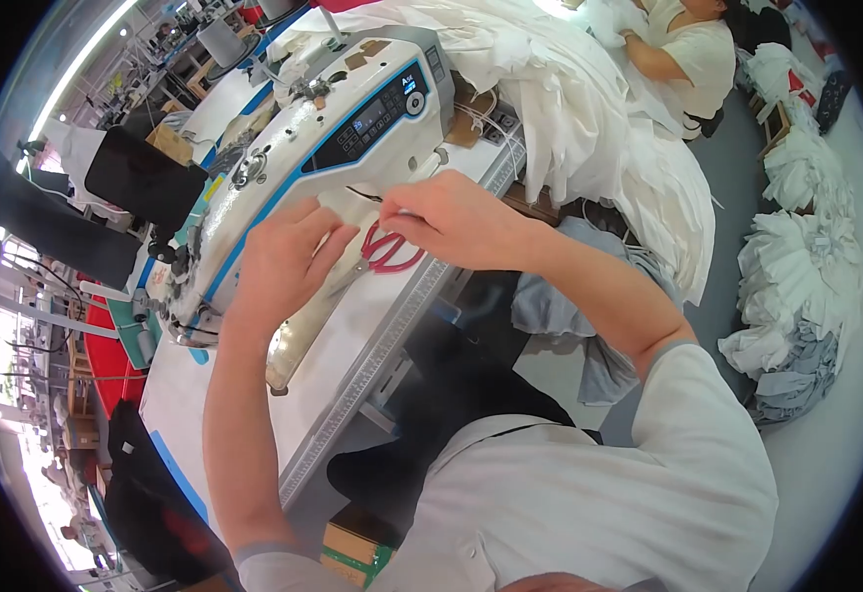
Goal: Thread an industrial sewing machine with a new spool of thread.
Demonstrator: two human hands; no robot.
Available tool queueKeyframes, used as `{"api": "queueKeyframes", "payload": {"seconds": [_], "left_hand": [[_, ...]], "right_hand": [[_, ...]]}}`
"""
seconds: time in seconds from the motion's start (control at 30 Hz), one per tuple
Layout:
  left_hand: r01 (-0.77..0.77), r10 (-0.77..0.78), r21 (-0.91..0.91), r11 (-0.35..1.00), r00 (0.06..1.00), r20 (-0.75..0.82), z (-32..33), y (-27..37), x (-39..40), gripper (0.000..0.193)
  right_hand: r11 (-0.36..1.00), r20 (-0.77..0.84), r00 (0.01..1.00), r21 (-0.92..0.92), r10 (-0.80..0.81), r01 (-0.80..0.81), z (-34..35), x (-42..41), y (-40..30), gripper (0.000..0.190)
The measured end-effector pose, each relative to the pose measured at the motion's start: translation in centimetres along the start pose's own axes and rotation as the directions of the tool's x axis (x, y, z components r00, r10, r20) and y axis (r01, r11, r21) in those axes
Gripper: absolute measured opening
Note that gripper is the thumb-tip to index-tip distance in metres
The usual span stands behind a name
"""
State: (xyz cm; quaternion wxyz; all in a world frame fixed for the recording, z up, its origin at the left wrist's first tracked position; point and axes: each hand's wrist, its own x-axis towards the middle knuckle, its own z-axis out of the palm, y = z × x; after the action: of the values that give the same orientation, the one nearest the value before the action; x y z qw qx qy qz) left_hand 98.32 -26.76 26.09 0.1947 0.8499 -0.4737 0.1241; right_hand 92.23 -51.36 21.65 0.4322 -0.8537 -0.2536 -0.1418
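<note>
A white sewing machine [269, 166] with blue trim and a lit control panel [367, 118] stands on the table before me. My left hand [287, 259] is raised in front of the machine's arm, fingers bent; whether anything is between them is hidden. My right hand [454, 218] has its fingers curled together near the machine's pillar. A thin dark strip [363, 194] shows by its fingertips, but I cannot tell whether it is held. Below and between both hands lie scissors with red handles [394, 260], partly over the machine bed [302, 344].
A measuring scale [357, 388] runs along the table's front edge. White fabric [587, 126] is heaped at the right, with grey cloth [550, 311] below it. Another person [687, 55] handles white material at the far right. A cardboard box [350, 547] sits below the table.
</note>
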Motion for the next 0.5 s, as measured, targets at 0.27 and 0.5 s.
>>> {"api": "queueKeyframes", "payload": {"seconds": [0.27,0.5], "left_hand": [[0.067,-0.107,-0.122,0.990,0.930,-0.351,5.3,1.3,-3.7,0.024],[0.067,-0.123,-0.170,0.983,0.930,-0.347,6.2,4.7,-8.5,0.028]], "right_hand": [[0.760,-0.252,0.939,-0.555,0.235,-0.339,-2.7,-0.9,15.2,0.013],[0.671,-0.246,0.917,-0.627,0.313,-0.397,-9.1,0.2,29.8,0.016]]}}
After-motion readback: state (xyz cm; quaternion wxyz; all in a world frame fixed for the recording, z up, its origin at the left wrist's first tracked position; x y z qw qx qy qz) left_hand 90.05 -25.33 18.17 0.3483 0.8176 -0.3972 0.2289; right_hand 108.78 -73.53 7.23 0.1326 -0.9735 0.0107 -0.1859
